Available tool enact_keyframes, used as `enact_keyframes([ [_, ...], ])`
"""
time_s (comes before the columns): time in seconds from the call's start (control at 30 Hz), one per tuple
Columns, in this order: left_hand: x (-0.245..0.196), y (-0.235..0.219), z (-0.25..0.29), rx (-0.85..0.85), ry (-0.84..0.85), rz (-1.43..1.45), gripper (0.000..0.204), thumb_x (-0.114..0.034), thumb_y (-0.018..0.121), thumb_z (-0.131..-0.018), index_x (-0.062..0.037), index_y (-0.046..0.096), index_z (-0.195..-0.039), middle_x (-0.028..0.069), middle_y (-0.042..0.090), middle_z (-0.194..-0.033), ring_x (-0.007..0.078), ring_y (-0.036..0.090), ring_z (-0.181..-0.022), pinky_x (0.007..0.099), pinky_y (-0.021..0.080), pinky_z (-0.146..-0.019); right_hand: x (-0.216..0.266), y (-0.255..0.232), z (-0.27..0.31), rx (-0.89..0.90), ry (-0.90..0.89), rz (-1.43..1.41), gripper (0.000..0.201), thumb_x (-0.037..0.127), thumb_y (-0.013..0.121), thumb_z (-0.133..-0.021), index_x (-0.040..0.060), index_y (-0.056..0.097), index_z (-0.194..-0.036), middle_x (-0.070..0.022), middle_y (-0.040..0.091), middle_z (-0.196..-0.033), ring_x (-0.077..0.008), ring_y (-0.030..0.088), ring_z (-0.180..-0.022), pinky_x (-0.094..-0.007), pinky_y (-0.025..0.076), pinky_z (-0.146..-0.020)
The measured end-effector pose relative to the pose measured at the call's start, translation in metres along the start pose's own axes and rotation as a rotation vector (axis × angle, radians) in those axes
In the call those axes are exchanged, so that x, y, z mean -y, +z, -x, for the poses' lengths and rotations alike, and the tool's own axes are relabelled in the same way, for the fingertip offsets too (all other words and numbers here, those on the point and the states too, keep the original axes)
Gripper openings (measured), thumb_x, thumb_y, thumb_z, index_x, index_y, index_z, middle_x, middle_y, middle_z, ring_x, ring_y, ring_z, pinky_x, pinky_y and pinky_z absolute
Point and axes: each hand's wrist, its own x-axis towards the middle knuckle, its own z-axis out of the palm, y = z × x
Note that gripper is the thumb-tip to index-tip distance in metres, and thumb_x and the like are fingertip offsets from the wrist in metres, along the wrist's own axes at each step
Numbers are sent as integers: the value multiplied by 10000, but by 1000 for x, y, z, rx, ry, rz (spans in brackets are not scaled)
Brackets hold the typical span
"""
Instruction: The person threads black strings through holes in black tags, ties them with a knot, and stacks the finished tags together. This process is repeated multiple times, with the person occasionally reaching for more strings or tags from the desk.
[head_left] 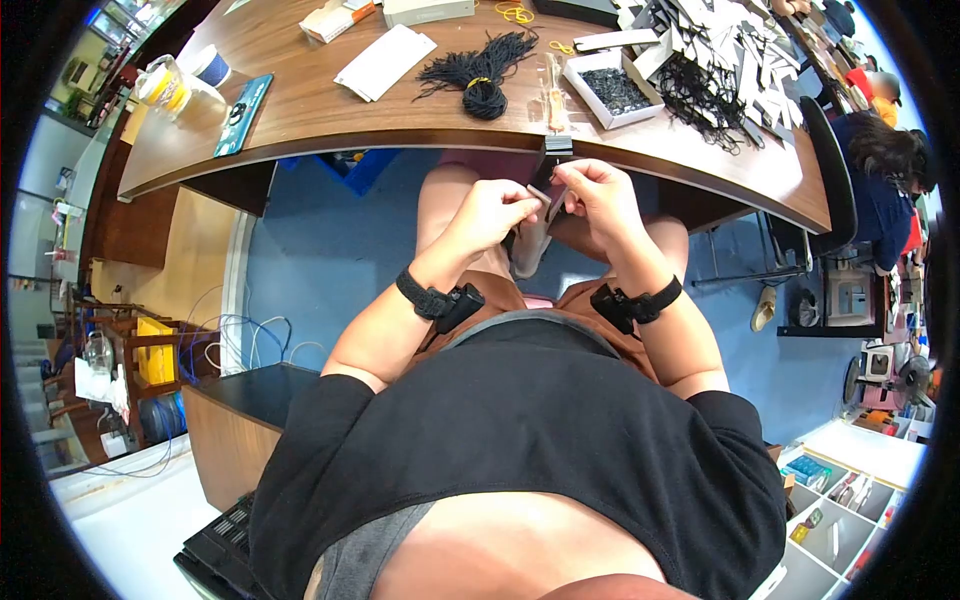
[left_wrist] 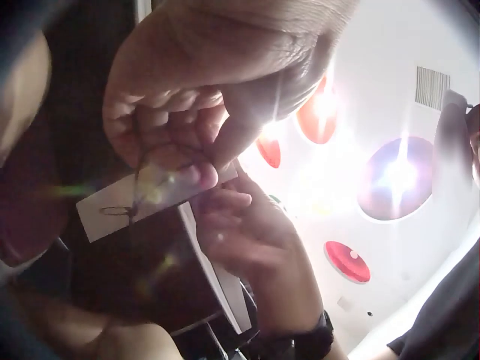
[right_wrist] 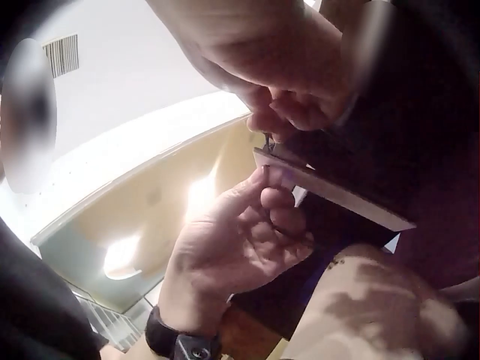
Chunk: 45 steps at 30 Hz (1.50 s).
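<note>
Hands both closed down to fingertip grips, raised over the lap just off the front edge of the tabletop [head_left: 330, 122]. Left hand [head_left: 490, 217] pinches a pale card strip [left_wrist: 101, 215] between thumb and fingers, other fingers curled. Right hand [head_left: 603, 198] also has thumb and fingertips together, seemingly on a bit of dark cord [right_wrist: 268, 142] at the strip's end; exact contact partly hidden. Cord crosses the strip, small loop lying on its face. A second pale strip [left_wrist: 217, 274] hangs under the fingers (separate piece or fold, can't tell).

Handling, judged by look: strip very light, thin, fairly stiff, likely to crease if squeezed or bent hard. Best grip is flat faces near one end, thumb opposite fingers, cord side left free. Cord limp, thin, snags easily; take it close to the strip with fingertip pads.

On the tabletop, near the front edge: bundle of black cords [head_left: 485, 97] bound in yellow, and to its right a white open box [head_left: 613, 116] with small dark pieces. Beyond the box, toward the right corner, a loose pile of strips [head_left: 690, 45] with tangled black cords [head_left: 700, 98]. White sheets [head_left: 385, 62] lie left of the bundle, teal packet [head_left: 240, 120] toward the left corner.
</note>
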Motion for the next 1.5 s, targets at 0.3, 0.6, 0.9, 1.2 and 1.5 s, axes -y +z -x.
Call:
enact_keyframes([
  [0.3,-12,-40,20,-34,-141,183,113,-128,640,-841,-17,658,-828,16,619,-720,72,551,-655,213,447,-605,3,-23,2,451,449,-1139,123,131,483,-897,45,565,-871,-39,546,-846,-95,412,-572,-210,342,-465],
  [0.6,-45,-5,14,-85,-28,272,97,-125,628,-839,-34,652,-818,14,618,-748,69,523,-655,182,389,-582,35,27,40,262,-397,670,384,136,590,-847,133,562,-1230,-96,622,-662,-147,563,-512,-268,464,-523],
  [0.9,-48,-20,19,-2,109,149,278,-149,480,-895,30,634,-1042,83,661,-932,179,605,-857,270,450,-813,44,23,37,66,-467,700,128,92,571,-880,-8,647,-905,-35,607,-644,-72,568,-562,-225,448,-528],
  [1.2,-39,13,11,359,259,198,301,-190,576,-903,-10,535,-1140,50,606,-1011,149,570,-956,293,442,-864,78,16,45,157,-583,649,76,80,600,-845,28,655,-855,-45,602,-721,-161,576,-600,-257,460,-563],
  [1.5,-50,13,22,570,-3,418,465,-335,320,-961,49,550,-1087,24,514,-706,77,427,-539,213,379,-486,91,-15,36,-53,-392,-247,190,200,530,-935,29,602,-899,-37,619,-782,-125,567,-612,-228,427,-572],
])
